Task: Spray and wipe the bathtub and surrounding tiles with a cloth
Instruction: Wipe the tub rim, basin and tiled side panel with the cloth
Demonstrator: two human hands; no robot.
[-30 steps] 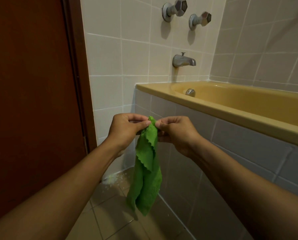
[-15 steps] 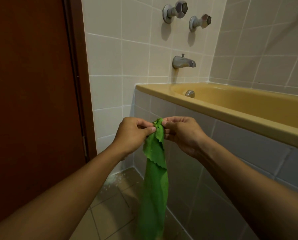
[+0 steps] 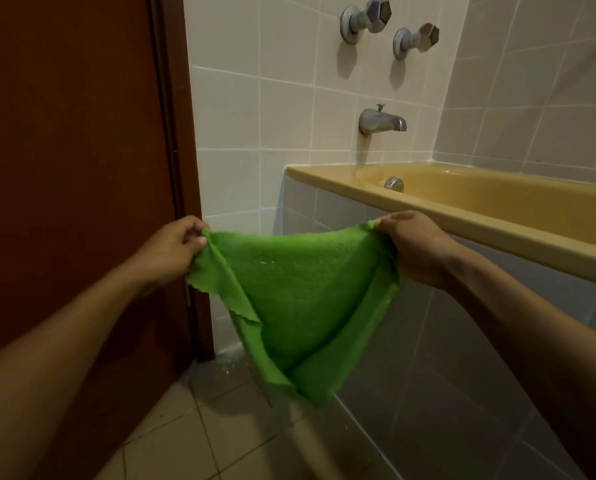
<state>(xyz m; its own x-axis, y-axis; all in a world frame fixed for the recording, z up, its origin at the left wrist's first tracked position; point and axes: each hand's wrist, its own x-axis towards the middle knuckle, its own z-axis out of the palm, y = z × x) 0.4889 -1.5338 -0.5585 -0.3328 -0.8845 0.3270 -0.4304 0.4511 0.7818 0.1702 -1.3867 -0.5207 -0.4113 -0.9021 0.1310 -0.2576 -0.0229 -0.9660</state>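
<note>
Green cloth (image 3: 303,299) held spread out between two hands, in front of the tiled side of the bathtub (image 3: 497,216).

The left hand (image 3: 172,252) pinches the left top corner of the cloth between thumb and curled fingers, and the right hand (image 3: 416,249) pinches the right top corner in the same way. The cloth hangs down in a point above the floor tiles (image 3: 192,441). The yellow bathtub is at the right and far; the spout (image 3: 381,121) and two taps (image 3: 390,27) are on the wall tiles (image 3: 282,112) above it. A brown door (image 3: 64,150) is at the left.
</note>
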